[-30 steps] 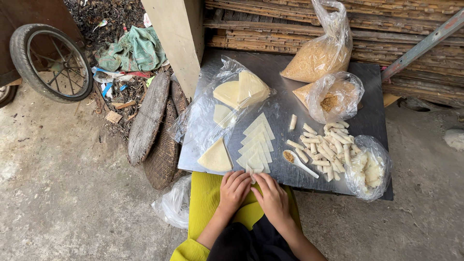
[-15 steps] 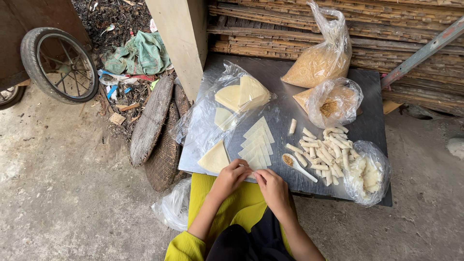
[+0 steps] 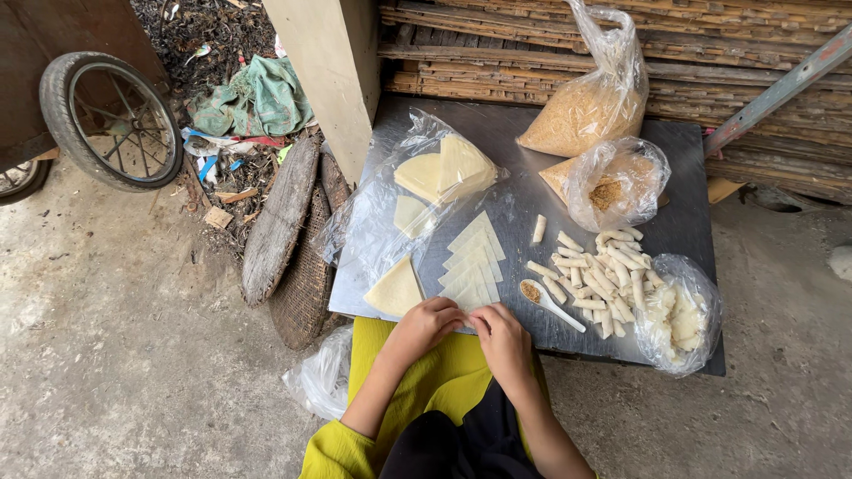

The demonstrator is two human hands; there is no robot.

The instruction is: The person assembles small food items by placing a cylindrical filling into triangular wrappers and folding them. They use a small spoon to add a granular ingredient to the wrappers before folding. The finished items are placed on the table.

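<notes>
Two hands are working at the near edge of the desk [image 3: 683,151], a dark metal sheet: the left hand [image 3: 424,326] and right hand [image 3: 501,340] are meeting with fingers curled narrowly over the near end of the wrappers [image 3: 470,262], a fanned row of pale triangular sheets. How many sheets are lying in that row is hard to count, since they are overlapping; roughly six edges are showing. The row's long axis is running from the hands away toward the desk's far side, tips pointing far and slightly right. What the fingers are pinching is hidden under them, so I cannot tell whether they are holding a sheet. One single triangle [image 3: 395,290] is lying at the desk's near left corner. One spoon [image 3: 552,304] with brown filling is resting right of the hands, handle angling toward the near right. Beyond it a heap of rolls [image 3: 603,270] is spreading, over twenty, too jumbled to count. Four clear bags are sitting on the desk; another bag [image 3: 324,377] is lying on the floor below its near left corner.
</notes>
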